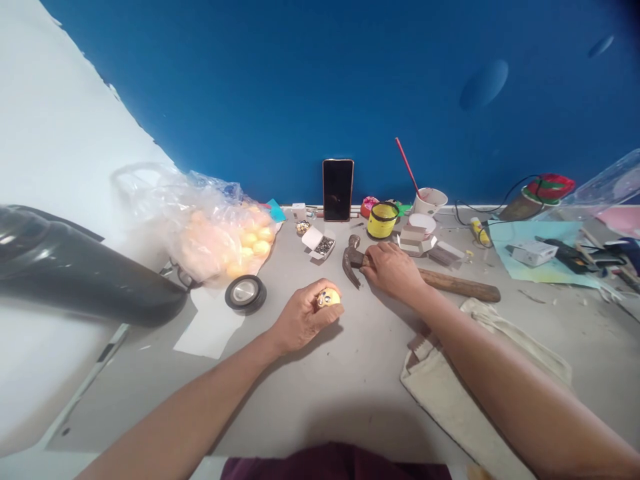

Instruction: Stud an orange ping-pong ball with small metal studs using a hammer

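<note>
Head view: the left hand [309, 315] has its grip wrapped around a small yellow ball [329, 299] with shiny metal bits on its face, holding it just above or against the desk [300, 400]; which of the two, I cannot tell. The right hand [393, 272] has its grip closed over the hammer [455, 283], fingers around the handle right behind the claw head. The step in hand looks like readying ball and tool for a strike; that would call for steadying the ball, shifting the right grip down the handle and keeping the left fingertips clear. Beyond the hands, an open white box [320, 245] holds small dark metal pieces, a black tape roll [245, 293] lies to the left, and a bag of yellow balls [225, 233] sits farther out.
</note>
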Action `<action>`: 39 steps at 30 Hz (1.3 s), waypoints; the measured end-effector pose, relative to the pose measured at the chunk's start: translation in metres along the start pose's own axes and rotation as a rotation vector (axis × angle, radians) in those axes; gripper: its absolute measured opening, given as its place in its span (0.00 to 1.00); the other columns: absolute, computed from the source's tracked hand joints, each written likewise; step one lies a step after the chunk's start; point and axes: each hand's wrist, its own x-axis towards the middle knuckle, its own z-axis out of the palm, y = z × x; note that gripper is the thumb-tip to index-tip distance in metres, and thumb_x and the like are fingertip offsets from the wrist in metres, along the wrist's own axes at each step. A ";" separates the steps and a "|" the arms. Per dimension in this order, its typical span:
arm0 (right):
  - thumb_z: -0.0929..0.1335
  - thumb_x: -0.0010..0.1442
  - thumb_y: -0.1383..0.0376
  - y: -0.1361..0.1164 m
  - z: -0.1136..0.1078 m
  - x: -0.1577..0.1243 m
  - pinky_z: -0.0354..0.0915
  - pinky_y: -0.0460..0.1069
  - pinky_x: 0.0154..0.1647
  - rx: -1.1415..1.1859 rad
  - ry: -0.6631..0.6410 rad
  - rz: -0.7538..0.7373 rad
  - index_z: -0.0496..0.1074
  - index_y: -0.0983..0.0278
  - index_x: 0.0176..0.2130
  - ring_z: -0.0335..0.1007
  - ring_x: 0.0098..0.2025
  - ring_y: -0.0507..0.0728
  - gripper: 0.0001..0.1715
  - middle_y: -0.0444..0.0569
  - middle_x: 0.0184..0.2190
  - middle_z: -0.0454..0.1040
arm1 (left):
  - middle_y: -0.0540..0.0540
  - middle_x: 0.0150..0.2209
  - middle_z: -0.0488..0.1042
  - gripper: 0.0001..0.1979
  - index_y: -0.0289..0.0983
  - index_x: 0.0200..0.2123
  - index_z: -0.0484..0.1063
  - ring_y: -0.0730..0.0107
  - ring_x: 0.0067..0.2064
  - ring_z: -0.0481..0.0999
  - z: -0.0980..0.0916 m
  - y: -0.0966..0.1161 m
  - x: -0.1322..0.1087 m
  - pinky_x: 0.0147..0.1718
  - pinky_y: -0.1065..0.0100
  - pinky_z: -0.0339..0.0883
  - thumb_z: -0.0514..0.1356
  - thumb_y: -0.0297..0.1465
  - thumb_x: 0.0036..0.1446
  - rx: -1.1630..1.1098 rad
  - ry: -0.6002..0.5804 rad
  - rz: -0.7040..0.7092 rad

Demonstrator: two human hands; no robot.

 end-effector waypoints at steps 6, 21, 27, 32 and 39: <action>0.65 0.67 0.60 -0.004 -0.027 0.006 0.63 0.51 0.41 0.025 -0.035 0.023 0.74 0.62 0.47 0.73 0.49 0.63 0.13 0.55 0.46 0.78 | 0.54 0.21 0.62 0.12 0.36 0.23 0.68 0.76 0.24 0.59 -0.002 -0.002 0.004 0.24 0.71 0.54 0.61 0.37 0.54 0.122 0.076 0.023; 0.69 0.62 0.64 -0.080 -0.039 0.092 0.71 0.55 0.46 -0.004 -0.165 -0.095 0.78 0.70 0.50 0.79 0.49 0.67 0.18 0.67 0.46 0.80 | 0.56 0.17 0.62 0.14 0.37 0.33 0.70 0.75 0.19 0.61 -0.010 -0.011 0.016 0.21 0.71 0.55 0.59 0.43 0.60 -0.074 0.364 -0.003; 0.67 0.64 0.65 -0.081 -0.025 0.093 0.72 0.56 0.45 0.001 -0.205 -0.076 0.78 0.69 0.50 0.80 0.48 0.67 0.18 0.66 0.46 0.80 | 0.49 0.33 0.73 0.19 0.37 0.44 0.70 0.74 0.23 0.70 -0.018 -0.017 0.024 0.20 0.71 0.62 0.67 0.42 0.55 -0.578 0.377 -0.045; 0.64 0.66 0.65 -0.077 -0.022 0.088 0.70 0.54 0.45 -0.002 -0.212 -0.096 0.78 0.68 0.50 0.80 0.48 0.66 0.18 0.65 0.46 0.81 | 0.45 0.37 0.74 0.19 0.35 0.47 0.71 0.72 0.26 0.72 -0.022 -0.018 0.027 0.22 0.70 0.64 0.65 0.41 0.58 -0.904 0.296 -0.095; 0.65 0.66 0.59 -0.078 -0.025 0.085 0.69 0.54 0.43 -0.017 -0.217 -0.111 0.79 0.67 0.47 0.80 0.46 0.66 0.18 0.63 0.43 0.81 | 0.44 0.35 0.74 0.18 0.34 0.44 0.73 0.72 0.24 0.70 -0.025 -0.023 0.030 0.20 0.70 0.62 0.61 0.44 0.63 -0.970 0.274 -0.121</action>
